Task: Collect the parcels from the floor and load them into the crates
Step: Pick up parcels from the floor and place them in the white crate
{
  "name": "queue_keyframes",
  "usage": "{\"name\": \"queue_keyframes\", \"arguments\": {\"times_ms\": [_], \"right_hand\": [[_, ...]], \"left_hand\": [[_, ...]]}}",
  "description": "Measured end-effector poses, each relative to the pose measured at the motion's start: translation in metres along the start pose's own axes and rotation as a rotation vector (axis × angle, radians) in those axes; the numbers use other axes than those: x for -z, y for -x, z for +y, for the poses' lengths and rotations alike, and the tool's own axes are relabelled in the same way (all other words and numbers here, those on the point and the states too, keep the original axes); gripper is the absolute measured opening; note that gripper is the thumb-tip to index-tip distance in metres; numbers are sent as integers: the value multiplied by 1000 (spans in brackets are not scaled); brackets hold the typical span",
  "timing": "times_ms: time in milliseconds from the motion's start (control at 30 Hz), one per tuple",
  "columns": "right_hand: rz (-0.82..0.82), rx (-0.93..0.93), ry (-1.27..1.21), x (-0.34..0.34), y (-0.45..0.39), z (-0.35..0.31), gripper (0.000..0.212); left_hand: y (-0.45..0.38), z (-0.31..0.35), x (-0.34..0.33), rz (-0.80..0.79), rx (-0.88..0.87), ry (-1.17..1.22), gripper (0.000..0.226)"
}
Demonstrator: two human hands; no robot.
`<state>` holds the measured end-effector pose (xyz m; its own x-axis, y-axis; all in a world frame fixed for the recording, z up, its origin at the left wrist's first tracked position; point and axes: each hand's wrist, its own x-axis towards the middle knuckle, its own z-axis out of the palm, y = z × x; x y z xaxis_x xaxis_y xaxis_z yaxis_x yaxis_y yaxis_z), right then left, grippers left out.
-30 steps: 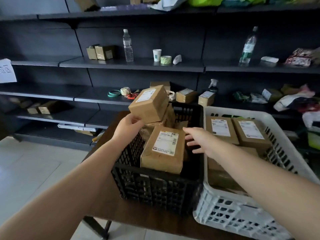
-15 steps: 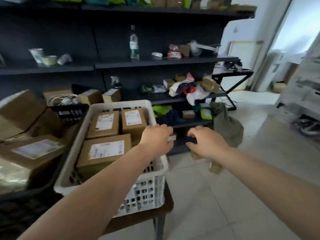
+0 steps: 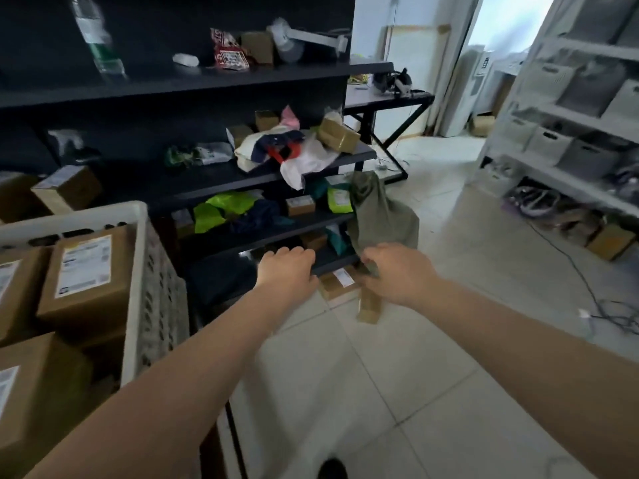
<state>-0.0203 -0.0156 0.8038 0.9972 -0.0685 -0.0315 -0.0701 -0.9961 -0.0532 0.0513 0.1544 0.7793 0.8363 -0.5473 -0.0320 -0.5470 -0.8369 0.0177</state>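
Note:
A white crate point(image 3: 136, 219) at the left edge holds several brown parcels point(image 3: 86, 271) with white labels. On the floor by the foot of the dark shelving lies a flat brown parcel point(image 3: 340, 283) with a label, and a narrow brown parcel point(image 3: 368, 307) just to its right. My left hand point(image 3: 287, 271) is stretched out above the lowest shelf edge, fingers loosely curled, holding nothing. My right hand point(image 3: 397, 271) hovers over the floor parcels and partly hides them; it is empty too.
The dark shelving point(image 3: 242, 181) carries clothes, bags and small boxes; an olive cloth point(image 3: 380, 216) hangs off its end. A white rack point(image 3: 570, 181) with grey bins lines the right side, with cables point(image 3: 605, 312) and a cardboard box point(image 3: 610, 242) beneath. Pale tiled floor lies between.
The view has swung right, away from the black crate, which is out of sight. My left hand let go of the box it held; both hands now reach toward the floor parcels.

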Motion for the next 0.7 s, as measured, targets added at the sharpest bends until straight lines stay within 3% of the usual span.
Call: {"name": "queue_keyframes", "arguments": {"times_ms": [300,433,567,700], "right_hand": [[-152,-127,-70,0,-127,126,36],[-189,-93,-89,-12,-186,171,37],[-188,-11,-96,-48,-257,217,33],[-303,18,-141,-115,-331,264,34]], "left_hand": [[-158,9,-15,-121,123,81,32],[-216,18,-30,-129,177,83,32],[-284,32,-70,-135,275,122,34],[-345,42,-142,-192,396,199,31]]}}
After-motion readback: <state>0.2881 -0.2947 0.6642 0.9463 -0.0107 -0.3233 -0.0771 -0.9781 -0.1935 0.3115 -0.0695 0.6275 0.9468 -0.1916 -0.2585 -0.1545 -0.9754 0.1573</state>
